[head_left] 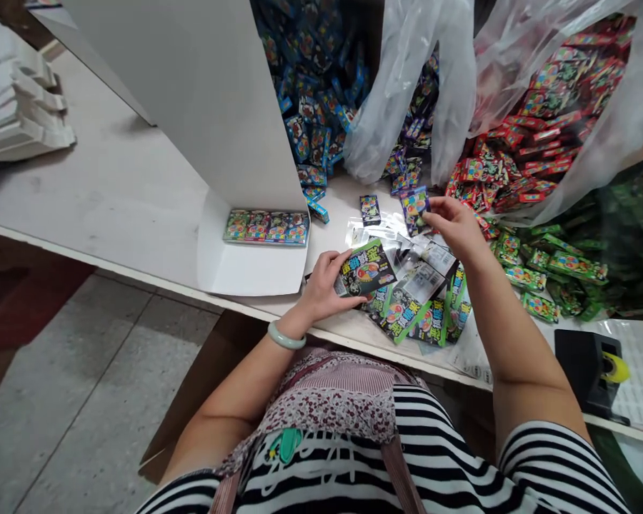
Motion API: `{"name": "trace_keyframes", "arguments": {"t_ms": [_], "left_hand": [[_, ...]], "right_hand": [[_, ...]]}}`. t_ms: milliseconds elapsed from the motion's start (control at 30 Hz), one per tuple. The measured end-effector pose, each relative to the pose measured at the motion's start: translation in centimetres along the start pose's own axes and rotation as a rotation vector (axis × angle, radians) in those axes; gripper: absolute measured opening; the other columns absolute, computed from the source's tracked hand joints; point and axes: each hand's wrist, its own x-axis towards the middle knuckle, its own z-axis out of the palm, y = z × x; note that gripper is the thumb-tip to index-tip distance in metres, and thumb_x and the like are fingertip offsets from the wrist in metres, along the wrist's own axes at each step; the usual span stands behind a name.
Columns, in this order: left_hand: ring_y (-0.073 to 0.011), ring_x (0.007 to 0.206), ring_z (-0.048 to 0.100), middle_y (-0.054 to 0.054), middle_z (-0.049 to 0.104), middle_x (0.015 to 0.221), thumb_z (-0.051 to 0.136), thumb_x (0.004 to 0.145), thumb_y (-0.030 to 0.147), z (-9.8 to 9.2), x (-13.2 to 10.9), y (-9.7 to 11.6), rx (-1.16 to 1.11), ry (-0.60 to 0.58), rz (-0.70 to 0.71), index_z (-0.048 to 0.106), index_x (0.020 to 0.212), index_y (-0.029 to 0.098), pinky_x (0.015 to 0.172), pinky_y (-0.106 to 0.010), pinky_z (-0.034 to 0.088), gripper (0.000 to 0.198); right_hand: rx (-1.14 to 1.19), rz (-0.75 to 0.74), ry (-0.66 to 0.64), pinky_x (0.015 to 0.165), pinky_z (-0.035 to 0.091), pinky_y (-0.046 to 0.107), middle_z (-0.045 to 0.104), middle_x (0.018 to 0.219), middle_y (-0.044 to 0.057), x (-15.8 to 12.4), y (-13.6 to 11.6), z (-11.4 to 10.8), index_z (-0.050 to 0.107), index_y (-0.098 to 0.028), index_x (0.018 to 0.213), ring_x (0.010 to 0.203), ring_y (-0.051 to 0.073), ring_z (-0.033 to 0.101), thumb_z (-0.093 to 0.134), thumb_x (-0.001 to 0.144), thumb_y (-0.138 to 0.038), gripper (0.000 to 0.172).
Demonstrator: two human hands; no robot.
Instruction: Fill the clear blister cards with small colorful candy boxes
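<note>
My left hand (324, 284) grips a green-and-black printed packet (367, 269) just above the table's near edge. A pale jade bangle (286, 337) circles that wrist. My right hand (453, 223) pinches a small purple box (414, 207) a little farther back. Between and below the hands lies a spread of clear printed packets (423, 300). To the left, a white open carton (246, 264) lies on the table with a row of small coloured boxes (266, 227) lined along its back wall.
Clear plastic bags hold heaps of small boxes: blue (316, 93), purple (415, 135), red (541, 121) and green (557, 264). A stack of folded white cartons (18, 107) sits far left. A black tape dispenser (592, 371) stands at the right on the white table (112, 193).
</note>
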Motion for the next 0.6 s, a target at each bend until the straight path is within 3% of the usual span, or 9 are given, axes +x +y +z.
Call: {"name": "trace_keyframes", "arguments": {"t_ms": [100,200,300,367,433,500,600], "left_hand": [[-0.0292,0.119,0.052,-0.01,0.046,0.125,0.08,0.071,0.065,0.2,0.3,0.0,-0.027,0.004,0.003,0.036,0.151,0.027,0.106,-0.05,0.05,0.099],[-0.0286,0.119,0.053,-0.009,0.046,0.125,0.079,0.071,0.066,0.4,0.6,0.2,-0.027,0.056,-0.004,0.037,0.151,0.027,0.106,-0.049,0.05,0.098],[-0.0279,0.117,0.054,-0.009,0.047,0.124,0.078,0.071,0.067,0.3,0.6,0.3,-0.009,0.104,0.007,0.039,0.151,0.027,0.104,-0.048,0.052,0.097],[-0.0277,0.117,0.055,-0.009,0.048,0.124,0.078,0.07,0.068,0.2,0.3,0.2,-0.004,0.117,0.019,0.04,0.15,0.028,0.104,-0.049,0.052,0.098],[-0.0282,0.117,0.055,-0.009,0.049,0.124,0.079,0.069,0.068,0.0,0.0,-0.1,-0.01,0.127,0.02,0.041,0.15,0.028,0.104,-0.05,0.052,0.098],[-0.0291,0.118,0.055,-0.01,0.049,0.125,0.08,0.068,0.067,-0.1,-0.3,-0.5,-0.026,0.13,0.006,0.042,0.15,0.028,0.104,-0.052,0.052,0.098],[-0.0297,0.119,0.055,-0.01,0.05,0.126,0.081,0.068,0.066,-0.1,-0.2,-0.6,-0.072,0.11,-0.002,0.043,0.149,0.029,0.105,-0.054,0.051,0.096]], "right_hand": [[-0.103,-0.067,0.04,0.077,0.054,0.035,0.069,0.093,0.003,-3.8,-1.2,-1.0,0.064,-0.023,0.105,0.085,0.02,0.066,0.066,0.082,-0.033,0.025],[-0.583,-0.113,0.054,0.083,0.052,0.039,0.068,0.107,0.011,-6.4,-2.6,-0.6,0.066,-0.02,0.111,0.097,0.027,0.064,0.061,0.086,-0.024,0.026],[-0.966,-0.025,-0.187,0.083,0.051,0.042,0.064,0.117,0.019,-8.2,-3.4,0.8,0.066,-0.014,0.116,0.105,0.033,0.062,0.061,0.087,-0.018,0.029],[-0.975,0.016,-0.389,0.085,0.052,0.042,0.064,0.118,0.019,-9.0,-3.2,1.4,0.065,-0.014,0.118,0.107,0.034,0.062,0.068,0.086,-0.024,0.034],[-0.839,0.005,-0.502,0.091,0.052,0.041,0.065,0.119,0.016,-9.4,-2.5,0.8,0.065,-0.017,0.122,0.11,0.031,0.062,0.074,0.084,-0.03,0.042],[-0.73,-0.02,-0.475,0.098,0.05,0.042,0.067,0.122,0.013,-9.3,-1.7,-0.5,0.064,-0.019,0.125,0.114,0.03,0.061,0.075,0.084,-0.03,0.044],[-0.741,0.005,-0.389,0.101,0.048,0.046,0.068,0.125,0.014,-8.2,-0.7,-2.0,0.064,-0.017,0.126,0.118,0.032,0.06,0.073,0.085,-0.025,0.042]]}}
